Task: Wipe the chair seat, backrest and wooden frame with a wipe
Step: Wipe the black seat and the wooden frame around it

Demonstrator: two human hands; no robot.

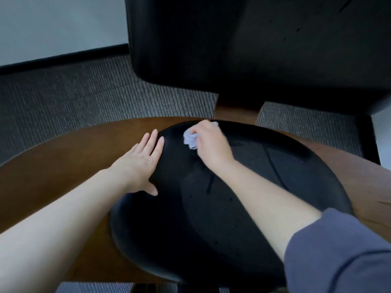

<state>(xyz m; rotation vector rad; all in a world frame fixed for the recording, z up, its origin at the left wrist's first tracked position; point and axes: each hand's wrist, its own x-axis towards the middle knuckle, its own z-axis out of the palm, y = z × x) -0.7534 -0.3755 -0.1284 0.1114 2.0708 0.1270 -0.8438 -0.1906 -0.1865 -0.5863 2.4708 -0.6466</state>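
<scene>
Currently seat step: right hand grips crumpled wipe at rear edge of black seat. Left hand, fingers straight, braces on wooden frame (fingertips on seat edge). Next, likely: sweep forward, then backrest.

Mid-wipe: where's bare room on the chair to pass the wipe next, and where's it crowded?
Free: the near seat between both forearms, and the wooden frame left of the left hand. Crowded: the seat's far edge, where the right hand grips the wipe below the backrest.
</scene>
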